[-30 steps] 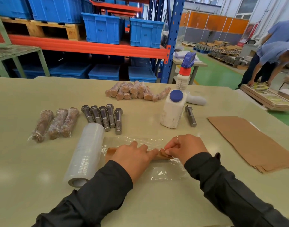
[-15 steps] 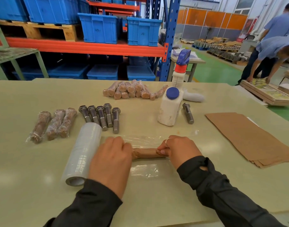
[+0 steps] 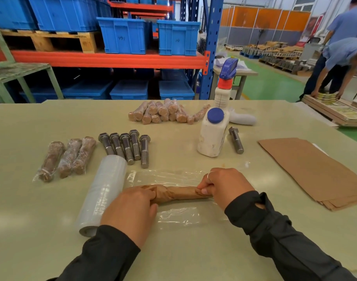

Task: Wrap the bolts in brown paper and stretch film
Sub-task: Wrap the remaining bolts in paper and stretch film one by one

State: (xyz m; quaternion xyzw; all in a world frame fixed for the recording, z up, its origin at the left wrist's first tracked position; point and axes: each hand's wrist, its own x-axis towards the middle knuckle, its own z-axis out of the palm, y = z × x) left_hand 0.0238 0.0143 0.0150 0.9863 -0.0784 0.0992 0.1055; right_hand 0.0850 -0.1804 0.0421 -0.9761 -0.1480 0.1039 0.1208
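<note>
The bolt itself is hidden inside the brown paper roll, which lies across a clear sheet of stretch film on the bench, and the film's edges are hard to trace against the surface. The left hand has its grip clenched round the roll's twisted left end, its fingertips out of sight beneath, while the right hand pinches the right end between thumb and curled fingers. The film roll lies just left of the left hand.
</note>
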